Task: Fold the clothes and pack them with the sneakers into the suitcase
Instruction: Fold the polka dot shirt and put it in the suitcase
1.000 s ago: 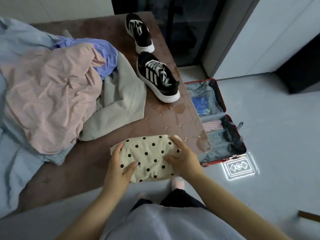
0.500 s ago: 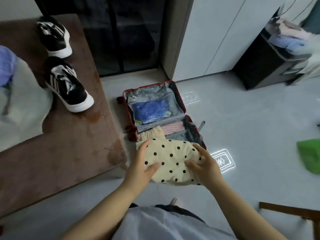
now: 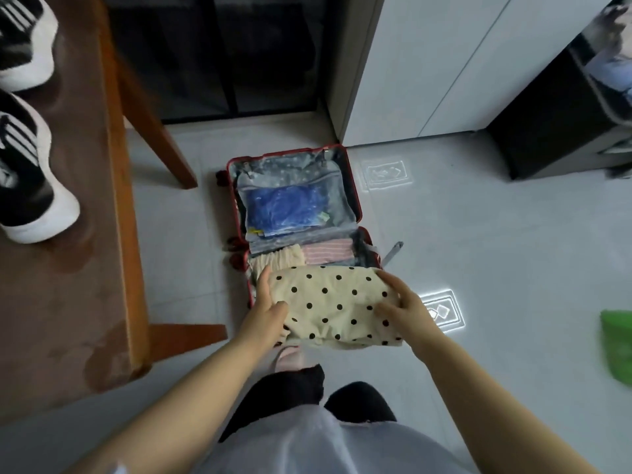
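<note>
A folded cream garment with black dots hangs over the near half of the open red suitcase on the floor. My left hand grips its left end and my right hand grips its right end. Inside the suitcase lie a cream folded piece, a pink striped piece and a blue item under the lid's mesh. Two black-and-white sneakers stand on the brown table at the left edge.
A table leg slants down to the floor left of the suitcase. A white cabinet and a black rack stand at the back right. A green object lies on the floor at the right edge.
Both hands carried the dotted garment off the table and rightward, down over the suitcase. My view swung right, so the clothes pile left the frame.
</note>
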The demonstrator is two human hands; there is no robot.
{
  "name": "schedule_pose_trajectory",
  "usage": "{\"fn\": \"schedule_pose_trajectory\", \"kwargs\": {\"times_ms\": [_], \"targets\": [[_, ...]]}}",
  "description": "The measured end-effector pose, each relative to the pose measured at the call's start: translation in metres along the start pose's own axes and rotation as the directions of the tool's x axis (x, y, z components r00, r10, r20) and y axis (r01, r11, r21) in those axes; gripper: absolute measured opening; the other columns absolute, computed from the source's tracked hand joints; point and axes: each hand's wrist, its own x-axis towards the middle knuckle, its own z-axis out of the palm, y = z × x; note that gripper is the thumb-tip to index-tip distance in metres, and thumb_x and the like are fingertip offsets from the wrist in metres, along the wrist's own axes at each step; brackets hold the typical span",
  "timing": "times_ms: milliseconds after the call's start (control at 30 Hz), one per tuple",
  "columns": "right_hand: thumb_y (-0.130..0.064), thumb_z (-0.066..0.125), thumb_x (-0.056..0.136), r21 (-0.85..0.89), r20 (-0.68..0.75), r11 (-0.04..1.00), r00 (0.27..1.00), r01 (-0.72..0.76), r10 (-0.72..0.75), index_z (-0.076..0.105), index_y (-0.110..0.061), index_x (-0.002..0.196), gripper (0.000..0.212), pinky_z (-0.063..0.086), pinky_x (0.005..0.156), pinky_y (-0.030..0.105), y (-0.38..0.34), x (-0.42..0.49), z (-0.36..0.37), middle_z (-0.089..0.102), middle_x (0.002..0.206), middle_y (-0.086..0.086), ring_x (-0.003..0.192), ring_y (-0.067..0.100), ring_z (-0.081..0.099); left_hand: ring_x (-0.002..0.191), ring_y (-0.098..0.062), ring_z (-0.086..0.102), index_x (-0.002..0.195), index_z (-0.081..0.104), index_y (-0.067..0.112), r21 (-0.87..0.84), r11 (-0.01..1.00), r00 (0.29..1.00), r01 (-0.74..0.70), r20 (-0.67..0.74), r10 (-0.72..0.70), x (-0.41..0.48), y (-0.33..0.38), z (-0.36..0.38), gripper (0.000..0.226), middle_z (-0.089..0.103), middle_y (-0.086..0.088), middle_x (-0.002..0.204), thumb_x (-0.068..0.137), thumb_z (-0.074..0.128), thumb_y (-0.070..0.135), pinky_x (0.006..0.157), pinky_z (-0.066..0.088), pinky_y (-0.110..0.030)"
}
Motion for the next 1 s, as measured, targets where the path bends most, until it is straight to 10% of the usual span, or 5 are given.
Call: {"fn": "schedule_pose_trajectory", "kwargs": {"times_ms": [233,567,733,800,1000], "targets": [[0.005,0.053,0.082,-0.035,0.103,0.999,0.995,-0.008,0.011,0.043,-0.042,0.131,0.069,0.047,0.081,0.027,0.013,0.118,-0.026,0.047,0.129,-0.005,0.111,0.019,0.050,0.089,0.023,0.036,0.147,-0.004,0.032,0.062,0.997,0.999,0.042,0.021,-0.044,0.104,-0.002,0.032,0.080,0.007,0.019,0.144,0.088,0.030,-0.009,0.074,0.031,-0.002],[0.010,0.043,0.085,-0.363,0.135,0.921,0.986,0.140,-0.096,0.035,-0.022,0.140,0.064,0.033,0.086,0.023,0.133,0.380,-0.015,0.044,0.122,-0.004,0.115,0.015,0.043,0.054,-0.007,0.040,0.143,-0.014,0.044,0.112,0.975,0.978,0.190,-0.104,-0.179,0.341,-0.113,0.126,0.092,0.003,0.003,0.157,0.085,0.029,-0.013,0.037,0.032,-0.013],[-0.001,0.047,0.087,-0.473,0.125,0.867,0.986,0.156,-0.109,0.035,-0.026,0.141,0.061,0.035,0.106,0.037,0.221,0.511,0.005,0.043,0.141,0.001,0.129,0.023,0.040,0.064,-0.014,0.053,0.142,-0.018,0.044,0.096,0.986,0.984,0.139,-0.121,-0.127,0.460,-0.208,0.162,0.091,0.002,0.001,0.157,0.089,0.036,-0.007,0.047,0.040,-0.017],[-0.007,0.048,0.089,-0.512,0.127,0.845,0.987,0.153,-0.102,0.032,-0.029,0.142,0.060,0.036,0.104,0.037,0.251,0.549,0.017,0.043,0.142,0.003,0.128,0.026,0.043,0.111,-0.031,0.055,0.142,-0.020,0.043,0.136,0.990,0.993,0.048,-0.111,-0.033,0.492,-0.247,0.171,0.091,-0.006,0.002,0.157,0.091,0.042,-0.002,0.073,0.049,-0.023],[-0.036,0.045,0.095,-0.840,0.051,0.540,0.998,0.060,-0.030,0.008,-0.030,0.148,0.065,0.011,0.115,0.049,0.293,0.579,0.053,-0.004,0.157,0.011,0.142,0.037,0.004,0.144,-0.014,-0.010,0.148,-0.008,0.024,0.724,0.678,0.976,-0.128,-0.031,0.217,0.512,-0.306,0.182,0.070,-0.013,0.004,0.156,0.098,0.040,0.020,0.111,-0.006,-0.022]]}}
